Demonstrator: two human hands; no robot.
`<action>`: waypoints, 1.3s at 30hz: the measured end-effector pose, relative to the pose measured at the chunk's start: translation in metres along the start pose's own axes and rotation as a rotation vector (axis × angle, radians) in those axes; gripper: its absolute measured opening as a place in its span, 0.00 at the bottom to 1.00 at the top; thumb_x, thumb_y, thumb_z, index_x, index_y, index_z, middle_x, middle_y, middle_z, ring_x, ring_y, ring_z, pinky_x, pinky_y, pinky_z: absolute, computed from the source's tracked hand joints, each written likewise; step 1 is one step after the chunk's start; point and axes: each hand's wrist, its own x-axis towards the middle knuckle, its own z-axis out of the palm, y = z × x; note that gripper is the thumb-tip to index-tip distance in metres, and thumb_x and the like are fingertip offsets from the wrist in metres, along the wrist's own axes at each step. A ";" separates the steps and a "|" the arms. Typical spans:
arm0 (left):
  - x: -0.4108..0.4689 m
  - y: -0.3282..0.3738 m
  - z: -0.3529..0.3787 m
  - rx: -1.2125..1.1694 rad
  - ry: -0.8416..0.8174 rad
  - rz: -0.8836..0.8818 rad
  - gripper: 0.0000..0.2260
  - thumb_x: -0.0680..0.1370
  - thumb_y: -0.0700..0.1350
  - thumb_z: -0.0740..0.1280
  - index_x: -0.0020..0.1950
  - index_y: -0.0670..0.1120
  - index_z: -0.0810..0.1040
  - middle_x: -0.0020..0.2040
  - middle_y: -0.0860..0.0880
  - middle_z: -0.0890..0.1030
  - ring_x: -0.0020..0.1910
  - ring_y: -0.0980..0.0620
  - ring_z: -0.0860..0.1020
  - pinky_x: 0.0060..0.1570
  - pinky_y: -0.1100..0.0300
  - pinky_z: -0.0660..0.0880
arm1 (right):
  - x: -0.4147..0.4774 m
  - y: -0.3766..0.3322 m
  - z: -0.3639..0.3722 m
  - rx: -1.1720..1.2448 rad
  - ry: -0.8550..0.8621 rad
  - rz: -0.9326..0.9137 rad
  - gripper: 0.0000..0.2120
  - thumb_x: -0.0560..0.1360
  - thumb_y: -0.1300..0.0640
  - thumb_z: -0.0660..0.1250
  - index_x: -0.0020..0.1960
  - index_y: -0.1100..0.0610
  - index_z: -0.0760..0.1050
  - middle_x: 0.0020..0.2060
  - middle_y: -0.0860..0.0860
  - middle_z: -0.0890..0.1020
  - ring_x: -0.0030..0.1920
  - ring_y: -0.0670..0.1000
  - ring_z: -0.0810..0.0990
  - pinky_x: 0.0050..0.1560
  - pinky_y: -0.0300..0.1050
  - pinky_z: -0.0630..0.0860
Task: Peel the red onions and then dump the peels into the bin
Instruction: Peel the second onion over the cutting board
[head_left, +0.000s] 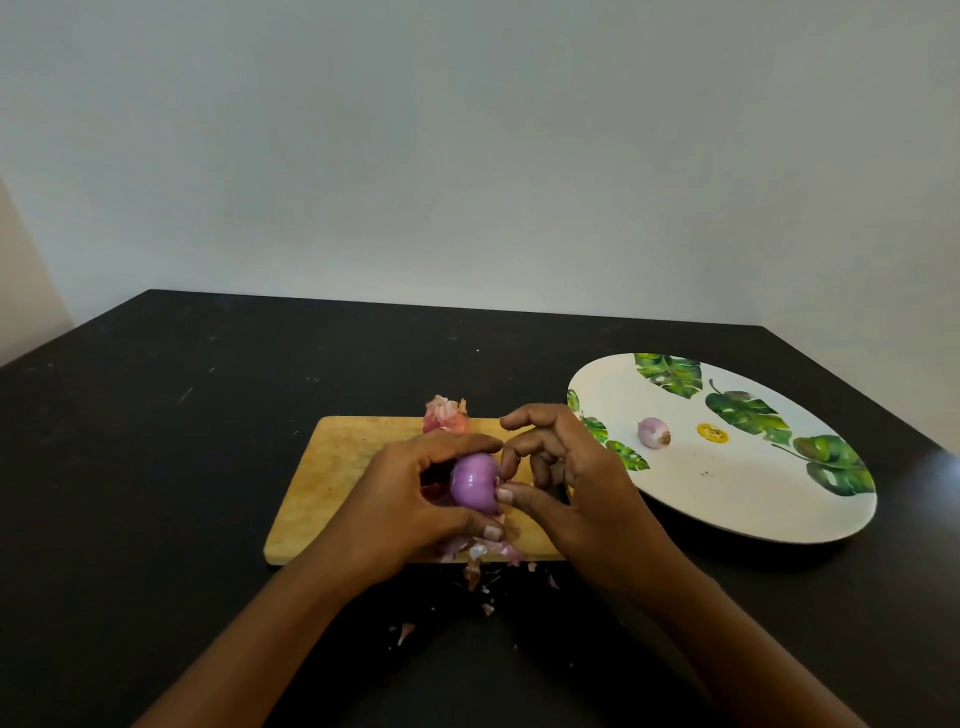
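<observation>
Left hand (410, 488) clamped around glossy purple onion (474, 483) over cutting board (332, 467), centre frame; right hand (566, 467) pinching its side. Likely to slip loose, slick once bare. Peels (480, 556) spilling off board's near edge onto table (156, 467); easily missed later.

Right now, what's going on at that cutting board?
A person is peeling a red onion over the wooden cutting board. The left hand holds it while the right hand picks at its skin. Loose peels lie at the board's near edge. One peeled onion sits on the leaf-print plate; an unpeeled onion waits behind.
</observation>
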 end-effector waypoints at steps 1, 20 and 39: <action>0.000 0.000 0.000 -0.001 -0.001 -0.004 0.28 0.63 0.38 0.78 0.55 0.60 0.75 0.55 0.59 0.79 0.55 0.63 0.77 0.50 0.69 0.75 | 0.000 0.000 0.000 0.001 0.003 -0.003 0.22 0.72 0.64 0.73 0.57 0.46 0.68 0.46 0.39 0.76 0.44 0.34 0.76 0.42 0.28 0.71; -0.001 0.007 -0.001 -0.037 0.015 -0.024 0.26 0.61 0.40 0.78 0.53 0.59 0.75 0.52 0.60 0.79 0.52 0.66 0.77 0.46 0.73 0.73 | 0.000 -0.003 0.000 0.059 0.021 0.033 0.23 0.72 0.62 0.72 0.58 0.42 0.66 0.43 0.42 0.78 0.46 0.42 0.78 0.43 0.31 0.75; -0.003 0.008 0.003 -0.048 -0.024 -0.034 0.25 0.61 0.40 0.78 0.53 0.59 0.76 0.51 0.59 0.80 0.53 0.64 0.77 0.47 0.70 0.75 | 0.000 0.006 -0.007 0.256 -0.035 0.189 0.12 0.70 0.64 0.74 0.48 0.53 0.75 0.47 0.48 0.79 0.35 0.46 0.73 0.38 0.35 0.72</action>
